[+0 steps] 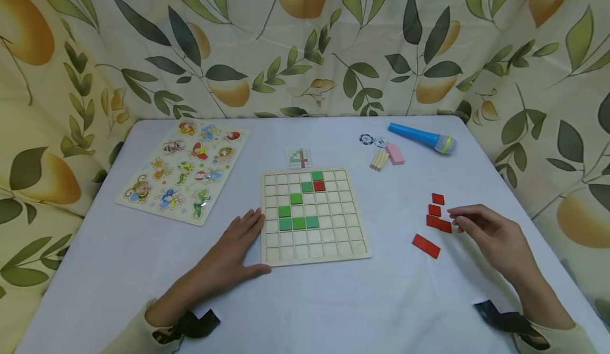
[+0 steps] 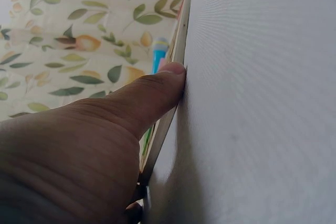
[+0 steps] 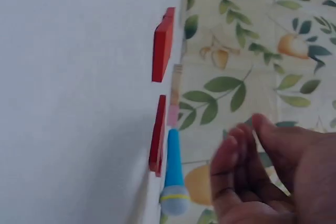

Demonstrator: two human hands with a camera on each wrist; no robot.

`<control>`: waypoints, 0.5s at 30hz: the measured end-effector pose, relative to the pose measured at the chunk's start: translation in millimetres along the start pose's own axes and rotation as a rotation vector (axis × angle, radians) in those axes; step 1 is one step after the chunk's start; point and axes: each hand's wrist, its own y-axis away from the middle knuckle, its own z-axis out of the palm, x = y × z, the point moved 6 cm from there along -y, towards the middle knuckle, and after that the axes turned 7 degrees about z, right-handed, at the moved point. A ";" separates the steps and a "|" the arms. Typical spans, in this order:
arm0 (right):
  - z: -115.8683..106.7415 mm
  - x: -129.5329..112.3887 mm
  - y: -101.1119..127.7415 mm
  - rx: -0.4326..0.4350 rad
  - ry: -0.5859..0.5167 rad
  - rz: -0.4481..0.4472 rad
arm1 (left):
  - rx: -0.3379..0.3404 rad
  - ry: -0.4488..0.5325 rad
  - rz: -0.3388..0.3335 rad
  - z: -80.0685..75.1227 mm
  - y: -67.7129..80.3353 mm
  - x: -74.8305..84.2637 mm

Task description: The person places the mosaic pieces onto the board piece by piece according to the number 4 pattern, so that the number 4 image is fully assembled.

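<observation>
My left hand (image 1: 238, 243) lies flat, bracing the board (image 1: 315, 215) mid-table; my right hand (image 1: 486, 232), loosely curled and empty, hovers at the red tiles (image 1: 436, 219) near the right edge. Next: pinch one.

On your table (image 1: 333, 301), an insect puzzle (image 1: 183, 170) is lying far left, while a blue toy microphone (image 1: 421, 137), pink block (image 1: 394, 154), and two chips (image 1: 373, 141) are sitting beyond.

Pale table (image 1: 333, 311); wooden grid board (image 1: 314, 216) at centre (some green tiles, one red, in its cells). Left of board: insect puzzle (image 1: 183, 169). Behind it: small pattern card (image 1: 298, 157). Right of board: loose red tiles (image 1: 436, 221); behind-right: chips (image 1: 373, 140), blocks (image 1: 387, 156), blue toy microphone (image 1: 421, 137).
</observation>
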 end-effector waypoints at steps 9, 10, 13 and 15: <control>17.1 21.6 0.2 -0.021 0.135 0.048 | -0.006 0.012 -0.009 1.1 1.0 -2.7; 17.8 24.9 -0.2 -0.027 0.138 0.062 | -0.006 0.013 -0.007 1.1 1.2 -2.6; 20.3 31.6 -1.3 -0.050 0.142 0.063 | -0.004 0.020 -0.005 0.9 1.4 -1.5; 21.7 33.1 -1.5 -0.060 0.138 0.036 | -0.001 0.023 -0.004 0.4 1.4 -1.0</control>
